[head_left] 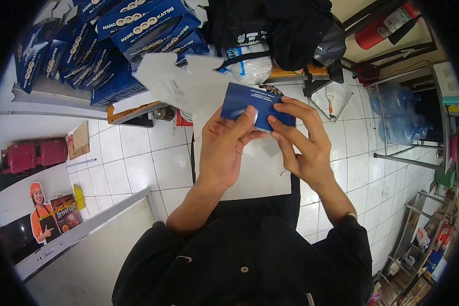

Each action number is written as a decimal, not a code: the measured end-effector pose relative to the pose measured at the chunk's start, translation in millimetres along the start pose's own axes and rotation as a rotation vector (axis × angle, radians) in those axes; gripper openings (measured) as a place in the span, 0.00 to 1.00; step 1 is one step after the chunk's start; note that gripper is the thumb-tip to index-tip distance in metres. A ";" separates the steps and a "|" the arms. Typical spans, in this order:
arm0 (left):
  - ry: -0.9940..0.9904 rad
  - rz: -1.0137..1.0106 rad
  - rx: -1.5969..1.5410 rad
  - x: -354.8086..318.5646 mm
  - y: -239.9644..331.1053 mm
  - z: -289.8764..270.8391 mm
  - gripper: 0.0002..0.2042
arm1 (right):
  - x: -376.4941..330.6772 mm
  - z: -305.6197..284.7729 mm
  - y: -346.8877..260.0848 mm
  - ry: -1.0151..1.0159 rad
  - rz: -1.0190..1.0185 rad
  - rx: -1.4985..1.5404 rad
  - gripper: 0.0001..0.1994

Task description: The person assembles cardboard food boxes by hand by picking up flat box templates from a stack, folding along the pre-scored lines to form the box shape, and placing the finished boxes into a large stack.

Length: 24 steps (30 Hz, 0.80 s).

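A dark blue cardboard box panel [238, 95] with small white print is raised in front of me, between both hands. My left hand [220, 145] grips its left lower part, the thumb pressed flat on its face by a small white spot. On the right end, my right hand [307, 140] pinches the same cardboard between thumb and fingers. A white cardboard sheet with notched edges [181, 81] spreads out to the left of the panel, smeared by motion. Whether it is joined to the blue panel I cannot tell.
Stacks of blue printed cartons [143, 30] fill the table at the far left. A black bag [290, 30] and plastic packs [250, 66] lie beyond my hands. A brush in a white tray [332, 101], large water bottles [400, 120] and a red fire extinguisher [385, 28] stand right.
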<state>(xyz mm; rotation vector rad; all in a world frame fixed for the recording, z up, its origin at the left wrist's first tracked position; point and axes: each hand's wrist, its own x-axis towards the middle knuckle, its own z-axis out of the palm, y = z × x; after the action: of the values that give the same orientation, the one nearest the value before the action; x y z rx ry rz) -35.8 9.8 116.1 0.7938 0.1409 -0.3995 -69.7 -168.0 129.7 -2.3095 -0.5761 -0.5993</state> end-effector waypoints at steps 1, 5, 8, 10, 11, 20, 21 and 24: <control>0.014 0.072 0.062 -2.1 0.7 5.6 0.11 | -1.9 5.1 -3.5 0.052 0.048 0.008 0.17; -0.062 0.250 0.530 -27.7 17.1 3.3 0.14 | -14.3 13.3 -28.0 0.071 0.267 0.532 0.15; 0.036 0.098 0.733 -53.5 45.0 -28.3 0.16 | -31.0 42.1 -19.8 0.410 0.489 0.906 0.14; 0.059 0.061 0.753 -56.9 44.8 -54.6 0.15 | -22.3 60.2 -9.6 0.478 0.515 0.929 0.17; 0.037 0.091 0.803 -56.8 42.8 -60.6 0.13 | -15.7 60.5 -7.7 0.387 0.547 0.778 0.18; 0.068 0.159 0.808 -61.5 31.8 -80.1 0.17 | 9.3 69.8 -14.5 -0.020 0.454 0.317 0.17; 0.077 0.165 0.816 -60.7 31.7 -79.7 0.17 | 12.1 71.2 -22.0 -0.012 0.447 0.308 0.18; 0.052 0.121 0.868 -57.5 36.7 -80.4 0.20 | 3.9 68.4 -20.9 -0.162 0.387 0.293 0.18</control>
<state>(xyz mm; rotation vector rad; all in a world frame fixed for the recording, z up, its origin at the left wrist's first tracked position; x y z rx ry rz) -71.7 107.7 100.1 1.6600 -0.0433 -0.3182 -60.4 -105.2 96.6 -2.1199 -0.2551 -0.1335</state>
